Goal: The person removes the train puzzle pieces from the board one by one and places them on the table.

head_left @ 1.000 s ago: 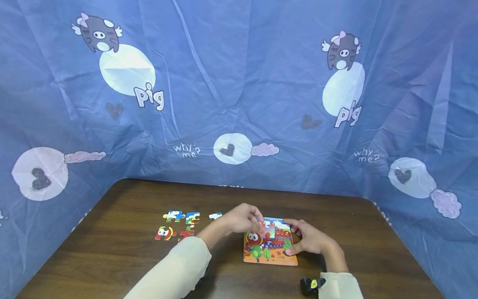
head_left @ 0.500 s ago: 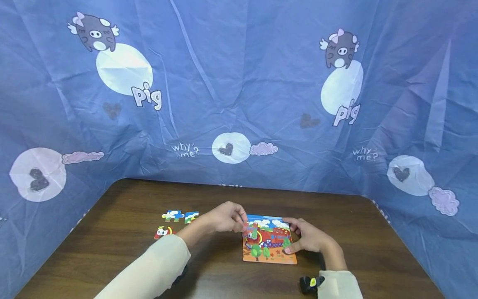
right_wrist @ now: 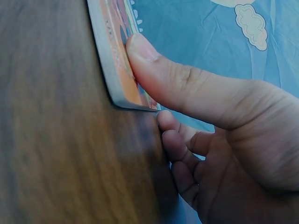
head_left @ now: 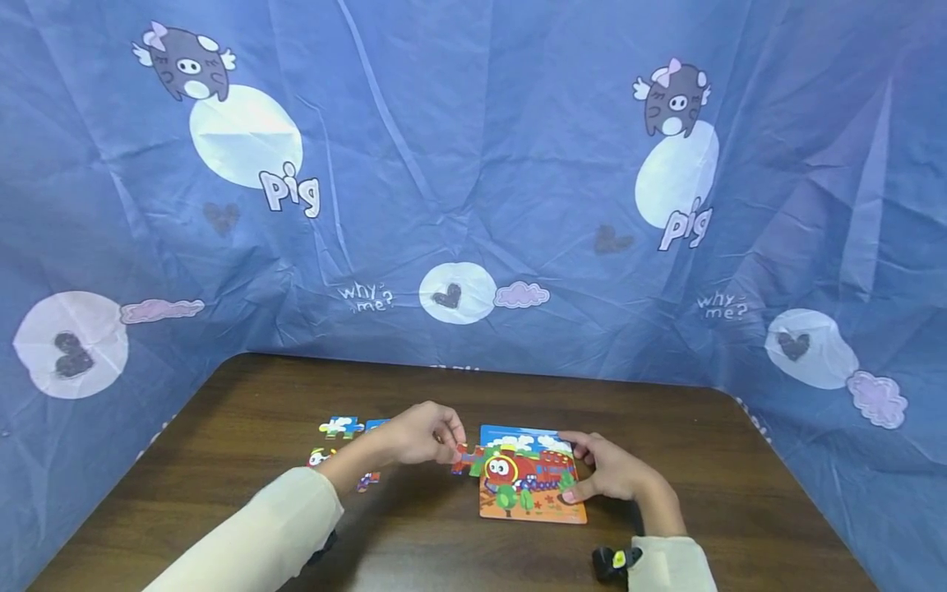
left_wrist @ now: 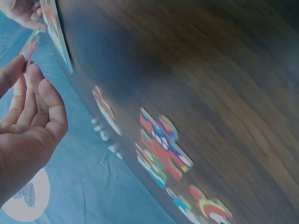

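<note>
My left hand [head_left: 423, 434] pinches a jigsaw piece [head_left: 468, 460] between thumb and fingertips, just off the left edge of the puzzle board. In the left wrist view that piece [left_wrist: 31, 45] is seen nearly edge-on, raised at the fingertips. The square puzzle board [head_left: 534, 508] shows a red train with a face, trees and clouds. Along its right side lies my right hand [head_left: 617, 473], thumb on the picture and a finger at the far corner. The right wrist view has the thumb pressing the board's edge [right_wrist: 124, 84], with the other fingers curled beside it.
Several loose jigsaw pieces lie left on the brown table [head_left: 244, 493], among them a cloud piece [head_left: 340, 426] and a red piece [head_left: 368, 480], partly behind the left forearm. A blue cloth [head_left: 459, 205] with pig prints hangs around the table's back and sides.
My left hand has moved left with the jigsaw piece, from over the board to beyond its left edge, uncovering the train picture. My right hand stays at the board.
</note>
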`<state>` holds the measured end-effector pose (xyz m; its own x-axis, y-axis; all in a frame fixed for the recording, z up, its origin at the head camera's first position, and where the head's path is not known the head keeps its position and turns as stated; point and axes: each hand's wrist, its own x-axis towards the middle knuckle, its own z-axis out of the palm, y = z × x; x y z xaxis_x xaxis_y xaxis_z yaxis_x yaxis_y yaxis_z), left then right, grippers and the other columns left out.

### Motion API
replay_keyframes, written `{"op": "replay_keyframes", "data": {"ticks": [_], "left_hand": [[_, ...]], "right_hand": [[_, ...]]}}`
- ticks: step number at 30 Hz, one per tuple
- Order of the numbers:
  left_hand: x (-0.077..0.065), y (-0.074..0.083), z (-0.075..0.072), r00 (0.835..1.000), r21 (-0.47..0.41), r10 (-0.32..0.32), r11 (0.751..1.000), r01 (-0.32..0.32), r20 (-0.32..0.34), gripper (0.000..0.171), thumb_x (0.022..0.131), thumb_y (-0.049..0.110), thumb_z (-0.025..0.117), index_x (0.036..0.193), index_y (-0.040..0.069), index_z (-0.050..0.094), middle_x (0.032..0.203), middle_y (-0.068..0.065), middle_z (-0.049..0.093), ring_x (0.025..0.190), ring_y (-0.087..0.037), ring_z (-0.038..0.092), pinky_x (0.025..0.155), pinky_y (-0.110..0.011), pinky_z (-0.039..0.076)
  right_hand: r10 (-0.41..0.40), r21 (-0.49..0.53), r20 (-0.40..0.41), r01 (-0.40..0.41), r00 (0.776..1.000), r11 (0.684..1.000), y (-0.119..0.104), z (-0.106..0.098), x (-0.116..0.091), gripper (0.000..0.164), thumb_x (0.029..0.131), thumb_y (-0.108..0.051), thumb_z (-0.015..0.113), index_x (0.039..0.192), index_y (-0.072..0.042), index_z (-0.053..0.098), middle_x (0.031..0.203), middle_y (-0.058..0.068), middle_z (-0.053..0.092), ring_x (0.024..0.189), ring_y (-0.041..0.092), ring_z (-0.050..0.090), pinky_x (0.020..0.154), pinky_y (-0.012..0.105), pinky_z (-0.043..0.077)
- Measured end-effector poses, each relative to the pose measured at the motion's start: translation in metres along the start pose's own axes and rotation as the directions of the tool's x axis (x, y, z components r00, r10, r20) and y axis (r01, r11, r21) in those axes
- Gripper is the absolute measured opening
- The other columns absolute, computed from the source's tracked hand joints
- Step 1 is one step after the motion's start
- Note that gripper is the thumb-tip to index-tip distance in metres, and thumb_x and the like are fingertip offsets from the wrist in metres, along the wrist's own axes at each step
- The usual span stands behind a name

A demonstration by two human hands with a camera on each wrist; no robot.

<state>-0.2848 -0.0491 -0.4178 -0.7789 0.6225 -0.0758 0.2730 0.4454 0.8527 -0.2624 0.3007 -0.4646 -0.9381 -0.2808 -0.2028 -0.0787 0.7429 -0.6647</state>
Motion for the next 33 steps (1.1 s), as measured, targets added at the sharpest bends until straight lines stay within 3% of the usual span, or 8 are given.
{"op": "replay_keyframes", "data": {"ticks": [7,12,20,33], "left_hand": [[-0.009,-0.013,-0.013,1.0,0.068,-0.001,0.998,0.003,-0.017,0.018,0.083,-0.004,0.076,0.096,0.003,0.066,0.08,-0.002,0.069,0.075,-0.015,0.063,0.07,-0.032,0.05],[-0.023,-0.024,-0.022,1.0,0.109,-0.007,0.994,0.009,-0.015,0.018,0.083,-0.004,0.075,0.096,0.001,0.065,0.078,-0.002,0.068,0.074,-0.014,0.062,0.072,-0.032,0.049],[-0.043,-0.041,-0.03,0.998,0.097,0.007,0.995,-0.001,-0.061,0.019,0.08,-0.005,0.075,0.094,-0.001,0.064,0.077,-0.003,0.065,0.072,-0.013,0.06,0.07,-0.03,0.048],[-0.044,-0.054,-0.03,0.992,0.233,0.05,0.972,-0.022,-0.115,0.017,0.079,0.001,0.081,0.089,0.003,0.067,0.074,0.003,0.065,0.068,-0.009,0.059,0.067,-0.026,0.049]], "right_hand": [[0.01,0.007,-0.009,-0.01,1.0,1.0,0.001,0.001,0.001,0.095,0.068,-0.025,0.097,0.15,-0.015,0.051,0.116,0.006,0.052,0.112,0.029,0.05,0.102,0.057,0.041],[0.017,0.011,-0.002,-0.017,1.0,1.0,0.001,0.002,0.002,0.094,0.068,-0.025,0.097,0.15,-0.015,0.051,0.116,0.006,0.052,0.112,0.028,0.049,0.102,0.055,0.041],[0.01,0.009,-0.003,-0.01,1.0,1.0,0.0,0.002,0.001,0.093,0.068,-0.024,0.097,0.15,-0.015,0.051,0.116,0.006,0.052,0.111,0.028,0.049,0.101,0.057,0.041],[0.011,0.029,-0.001,-0.011,1.0,1.0,-0.001,0.001,0.0,0.094,0.068,-0.022,0.096,0.15,-0.014,0.051,0.116,0.007,0.052,0.111,0.028,0.05,0.102,0.057,0.041]]}}
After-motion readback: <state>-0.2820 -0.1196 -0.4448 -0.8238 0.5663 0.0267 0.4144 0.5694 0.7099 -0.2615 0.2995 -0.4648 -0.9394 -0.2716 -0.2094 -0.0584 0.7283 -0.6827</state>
